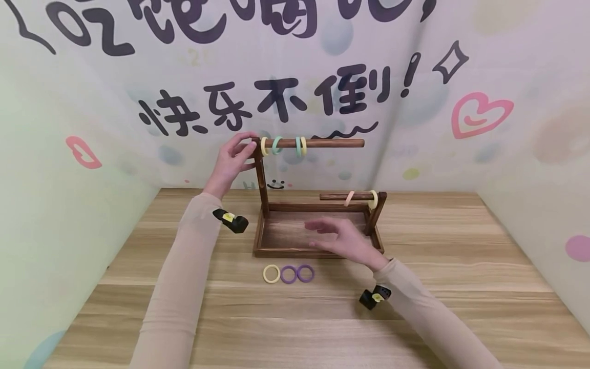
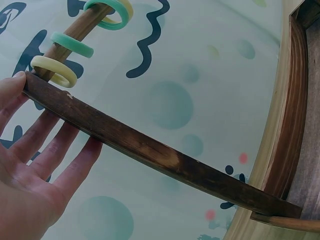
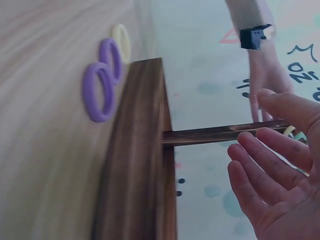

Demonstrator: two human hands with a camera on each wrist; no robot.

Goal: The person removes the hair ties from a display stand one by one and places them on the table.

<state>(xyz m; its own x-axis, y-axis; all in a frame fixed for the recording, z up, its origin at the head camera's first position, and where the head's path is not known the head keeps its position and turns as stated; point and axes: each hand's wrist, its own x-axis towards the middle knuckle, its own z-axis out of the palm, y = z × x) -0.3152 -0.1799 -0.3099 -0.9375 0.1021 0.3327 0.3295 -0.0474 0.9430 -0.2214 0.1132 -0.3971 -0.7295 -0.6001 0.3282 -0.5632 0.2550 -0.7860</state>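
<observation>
Leftmost, left hand (image 1: 232,156): thumb and fingers pinch the top of the tall post (image 1: 261,179).
Rack (image 1: 295,253): near the back edge of the table (image 1: 438,236), long axis running left to right; upper bar (image 1: 334,144) points right, lower bar (image 1: 334,197) left.
Loose rings (image 1: 289,282): three, outside the tray (image 1: 281,230), near its front left corner.
Right hand (image 1: 343,238): thumb and fingers wide apart, toward the tray's front right corner.

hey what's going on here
A person's left hand holds the top of the taller post on a wooden stand, while the right hand hovers over its tray, holding nothing. Four rings hang on the upper bar, two on the lower bar. One yellow ring and two purple rings lie on the table.
</observation>
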